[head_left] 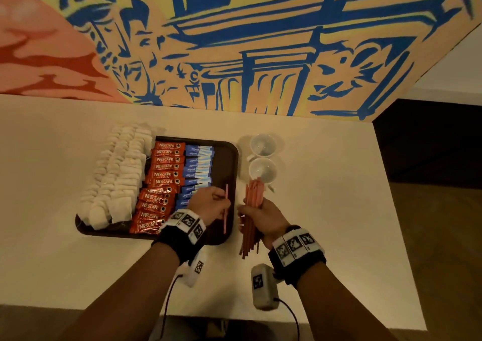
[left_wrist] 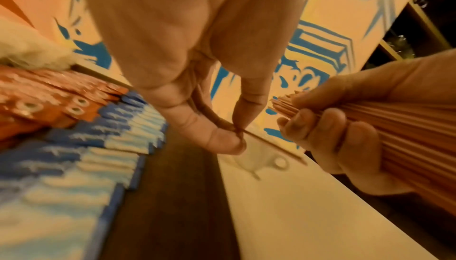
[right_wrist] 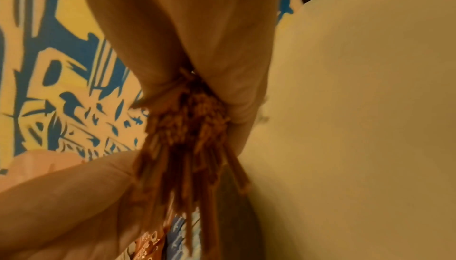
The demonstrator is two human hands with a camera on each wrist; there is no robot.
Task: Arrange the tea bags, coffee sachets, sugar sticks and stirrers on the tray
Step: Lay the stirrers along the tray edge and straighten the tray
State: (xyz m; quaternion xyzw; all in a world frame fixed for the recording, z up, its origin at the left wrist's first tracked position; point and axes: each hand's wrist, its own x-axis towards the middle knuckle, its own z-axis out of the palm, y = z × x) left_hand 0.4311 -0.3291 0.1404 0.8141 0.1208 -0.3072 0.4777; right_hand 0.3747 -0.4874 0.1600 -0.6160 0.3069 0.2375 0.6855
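Observation:
A dark brown tray point(head_left: 229, 158) lies on the white table. It holds rows of white tea bags point(head_left: 117, 173), red Nescafe coffee sachets point(head_left: 159, 181) and blue sugar sticks point(head_left: 198, 168). My left hand point(head_left: 211, 205) pinches a single pink stirrer point(head_left: 226, 210) between thumb and finger above the bare right strip of the tray; the pinch shows in the left wrist view at the stirrer point(left_wrist: 269, 143). My right hand point(head_left: 263, 215) grips a thick bundle of stirrers point(head_left: 251, 205) just right of the tray, above the table. The bundle point(right_wrist: 187, 147) fills the right wrist view.
Two white cups point(head_left: 262, 158) stand on the table right of the tray, just beyond the bundle's far end. A painted blue and yellow wall point(head_left: 260, 54) rises behind the table. The table's right edge point(head_left: 391, 197) drops to a dark floor.

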